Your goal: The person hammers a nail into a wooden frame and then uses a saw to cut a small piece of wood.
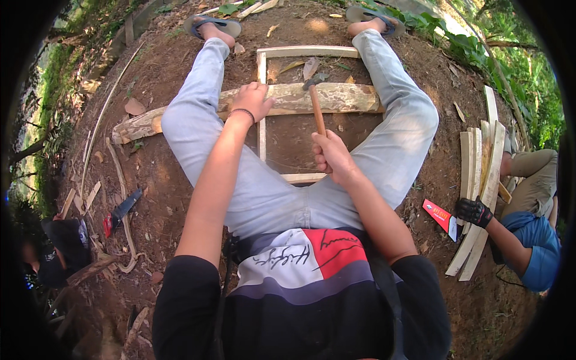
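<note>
Between my legs lies a rectangular wooden frame (262, 139) of thin, pale strips. A log (348, 97) with patchy bark runs crosswise under my knees. My left hand (252, 102), a dark bracelet at its wrist, rests over the log with its fingers bent around the frame's left strip; the fingertips are partly hidden. In my right hand (332, 157) is a hammer (318, 113), gripped near the end of its wooden handle. Its dark metal head is over the log, inside the frame's outline. Whether the head touches the log, I cannot tell.
At right, another person's gloved hand (474, 212) touches several long planks (493, 162), beside a red-and-white saw (440, 219). Left of me lie a red-handled saw (122, 211) and a crooked branch (124, 180). A second person (60, 252) is at the far left.
</note>
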### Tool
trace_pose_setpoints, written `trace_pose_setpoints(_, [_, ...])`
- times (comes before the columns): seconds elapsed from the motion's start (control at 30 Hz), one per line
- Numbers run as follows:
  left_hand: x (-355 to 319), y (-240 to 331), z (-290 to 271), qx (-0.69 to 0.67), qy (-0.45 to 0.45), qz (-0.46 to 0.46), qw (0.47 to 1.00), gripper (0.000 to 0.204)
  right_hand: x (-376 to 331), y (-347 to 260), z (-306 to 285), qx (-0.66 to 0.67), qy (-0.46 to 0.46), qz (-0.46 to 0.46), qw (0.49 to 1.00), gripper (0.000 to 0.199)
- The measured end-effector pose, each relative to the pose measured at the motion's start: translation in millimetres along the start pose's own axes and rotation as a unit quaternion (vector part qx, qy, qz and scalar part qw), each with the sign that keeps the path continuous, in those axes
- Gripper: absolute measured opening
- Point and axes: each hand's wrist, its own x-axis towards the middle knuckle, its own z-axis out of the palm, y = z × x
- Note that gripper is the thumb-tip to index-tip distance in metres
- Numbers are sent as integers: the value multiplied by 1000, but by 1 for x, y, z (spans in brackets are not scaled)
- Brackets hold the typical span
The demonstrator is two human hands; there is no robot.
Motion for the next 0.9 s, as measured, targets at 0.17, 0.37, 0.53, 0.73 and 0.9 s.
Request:
trace_pose_setpoints(0.17, [0,-2,2,-10,8,3,1000,40,0,1,0,-11,-3,-6,1000,17])
trace_pose_setpoints(0.37, [1,1,2,-4,4,-20,1000,37,4,3,-1,-10,-3,-10,1000,18])
trace_pose_setpoints(0.53, [1,0,0,-7,0,-16,1000,36,3,1,1,3,-3,-4,1000,17])
trace_pose_setpoints(0.73, [9,-10,7,-54,63,-38,996,28,-1,-3,2,7,-6,-3,1000,15])
trace_pose_setpoints(0.9, [13,-17,-7,-179,154,-175,956,21,-2,-3,4,5,9,6,1000,16])
